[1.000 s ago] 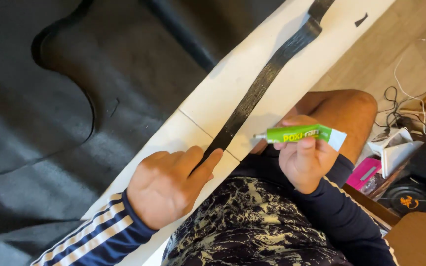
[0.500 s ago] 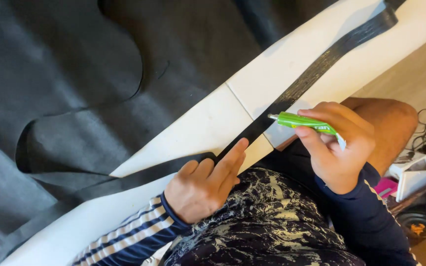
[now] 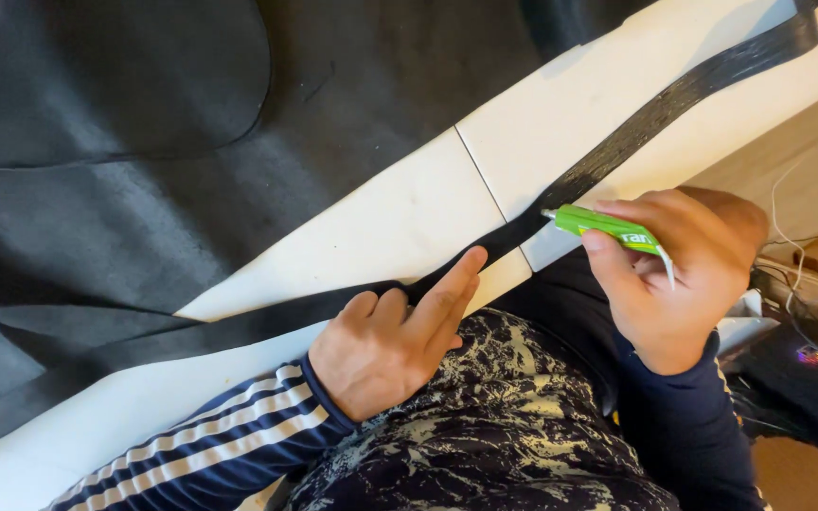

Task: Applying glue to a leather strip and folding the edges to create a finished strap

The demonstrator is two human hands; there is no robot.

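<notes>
Green glue tube (image 3: 608, 227) gripped in right hand (image 3: 679, 274), fingers curled tight round its body, thumb pressed along the near side. Nozzle aimed left and slightly up, tip touching black strip (image 3: 617, 151) just right of the seam between the white boards (image 3: 409, 222); long axis running nearly level, crimped tail toward the wrist. Left hand (image 3: 385, 345) half closed, holding nothing, index finger stretched out and pressing the strip down just left of that seam, other fingers folded. Strip lying diagonally across the boards, lower left to upper right. Dark grey sheet material (image 3: 144, 142) spread beyond the boards.
</notes>
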